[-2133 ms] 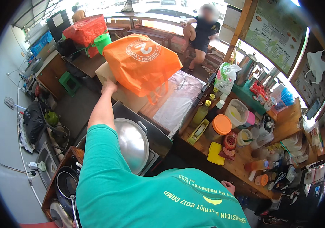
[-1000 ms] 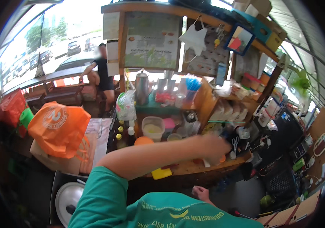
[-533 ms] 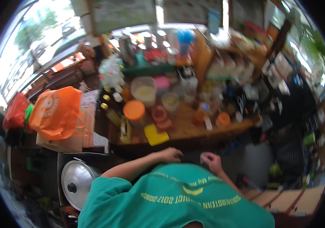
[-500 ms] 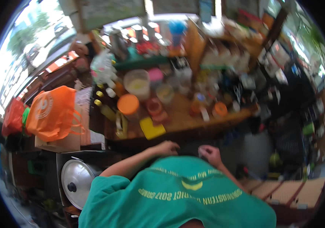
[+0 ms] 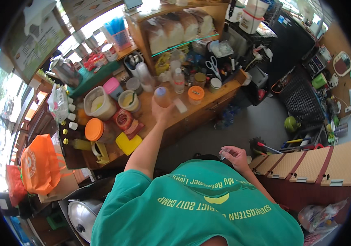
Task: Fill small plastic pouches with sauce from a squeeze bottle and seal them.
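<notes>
My left hand [image 5: 162, 113] reaches out over the wooden counter [image 5: 191, 112] with its fingers wrapped round a squat orange-brown container with a bluish top [image 5: 161, 97]. Beside it lies a small white rectangular piece [image 5: 180, 105], and a clear bottle with a pink-and-white label [image 5: 178, 82] stands just behind. Close to my body, my right hand [image 5: 235, 157] is raised and pinches a small clear, crumpled piece of plastic [image 5: 224, 152]; its exact kind is hard to make out. To the left of my arm sit a yellow lid [image 5: 128, 143] and a red packet [image 5: 132, 129].
On the counter stand an orange-lidded jar [image 5: 94, 130], a tub of pale contents [image 5: 99, 104], a cup with a dark spoon [image 5: 129, 101] and an orange-lidded tub [image 5: 196, 94]. Bread loaves [image 5: 169, 30] fill a shelf behind. A lidded pot [image 5: 84, 217] is at lower left.
My left hand has moved from near my body forward onto the container on the counter. My right hand stays close to me, pinched. The view has turned to the right.
</notes>
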Demonstrator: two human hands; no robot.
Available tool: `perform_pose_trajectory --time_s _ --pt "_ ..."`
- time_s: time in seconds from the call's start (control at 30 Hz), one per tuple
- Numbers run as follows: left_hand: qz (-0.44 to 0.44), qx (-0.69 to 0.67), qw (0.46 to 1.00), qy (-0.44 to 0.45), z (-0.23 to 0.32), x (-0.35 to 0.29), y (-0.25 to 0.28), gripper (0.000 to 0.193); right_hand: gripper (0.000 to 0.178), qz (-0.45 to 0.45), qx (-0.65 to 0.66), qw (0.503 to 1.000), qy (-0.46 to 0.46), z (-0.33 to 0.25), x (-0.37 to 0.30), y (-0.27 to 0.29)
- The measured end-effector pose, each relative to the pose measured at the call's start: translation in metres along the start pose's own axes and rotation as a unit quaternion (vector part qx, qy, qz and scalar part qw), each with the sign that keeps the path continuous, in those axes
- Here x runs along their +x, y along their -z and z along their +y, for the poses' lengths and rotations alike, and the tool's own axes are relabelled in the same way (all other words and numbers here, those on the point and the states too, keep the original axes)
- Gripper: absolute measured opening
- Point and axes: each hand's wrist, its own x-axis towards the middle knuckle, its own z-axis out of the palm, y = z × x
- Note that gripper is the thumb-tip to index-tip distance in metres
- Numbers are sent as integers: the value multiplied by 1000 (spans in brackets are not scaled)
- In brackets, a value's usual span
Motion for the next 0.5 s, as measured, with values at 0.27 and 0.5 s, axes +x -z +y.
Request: perform_pose_trajectory --time_s 0.27,0.5 --pt "55 47 997 -17 -18 5 -12 71 29 40 52 997 33 -22 11 44" --pt "49 43 905 -421 127 24 87 55 31 -83 33 992 90 -101 85 -10"
